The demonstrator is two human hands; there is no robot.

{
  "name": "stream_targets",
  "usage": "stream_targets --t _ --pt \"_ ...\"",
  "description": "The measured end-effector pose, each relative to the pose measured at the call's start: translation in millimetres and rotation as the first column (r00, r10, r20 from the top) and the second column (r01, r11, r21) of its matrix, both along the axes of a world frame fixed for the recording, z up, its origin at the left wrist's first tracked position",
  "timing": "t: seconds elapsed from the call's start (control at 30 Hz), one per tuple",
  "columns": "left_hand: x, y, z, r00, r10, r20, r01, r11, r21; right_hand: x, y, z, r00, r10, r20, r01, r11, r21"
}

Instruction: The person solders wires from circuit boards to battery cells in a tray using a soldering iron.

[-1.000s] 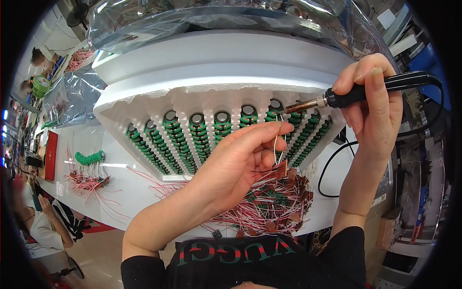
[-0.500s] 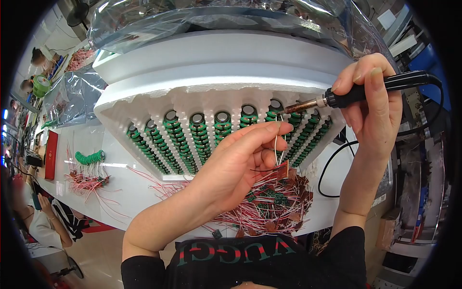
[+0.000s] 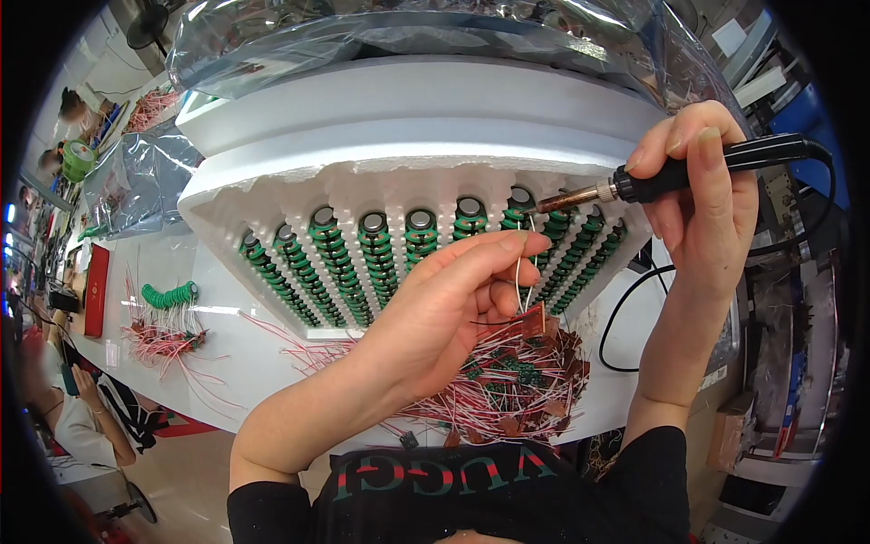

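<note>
My right hand [image 3: 702, 186] is closed around the black handle of a soldering iron [image 3: 770, 150], its tip pointing left. The tip lies close to a round metal-capped green part [image 3: 520, 199] in a foam tray [image 3: 408, 163]; whether they touch, I cannot tell. My left hand [image 3: 444, 290] pinches thin white wires [image 3: 519, 295] just below the tip. A small reddish-brown piece [image 3: 542, 319] hangs at the lower end of the wires. Several rows of similar green ringed parts [image 3: 376, 245] fill the tray's grooves.
A heap of red and white wires with small boards [image 3: 507, 390] lies below my left hand. Further left are a green row of parts [image 3: 169, 296] with wires and a red box [image 3: 96, 292]. Clear plastic sheeting [image 3: 408, 36] covers the back. The iron's cord [image 3: 609, 331] loops at right.
Both hands hold almost the same position. The upper ends of the white wires beside the iron tip have shifted slightly.
</note>
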State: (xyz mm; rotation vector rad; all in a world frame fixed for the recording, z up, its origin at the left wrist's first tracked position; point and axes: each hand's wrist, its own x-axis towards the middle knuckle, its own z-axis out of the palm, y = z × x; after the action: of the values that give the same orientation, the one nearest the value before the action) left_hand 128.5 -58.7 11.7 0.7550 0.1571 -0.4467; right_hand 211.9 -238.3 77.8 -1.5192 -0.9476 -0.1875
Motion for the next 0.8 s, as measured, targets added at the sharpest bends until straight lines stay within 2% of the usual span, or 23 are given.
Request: stream_targets --t 0.8 --pt "-0.1 0.4 3.0 1.0 -0.001 0.007 0.001 1.0 0.01 1.0 -0.6 -0.2 1.0 -0.01 0.019 0.01 1.0 -0.008"
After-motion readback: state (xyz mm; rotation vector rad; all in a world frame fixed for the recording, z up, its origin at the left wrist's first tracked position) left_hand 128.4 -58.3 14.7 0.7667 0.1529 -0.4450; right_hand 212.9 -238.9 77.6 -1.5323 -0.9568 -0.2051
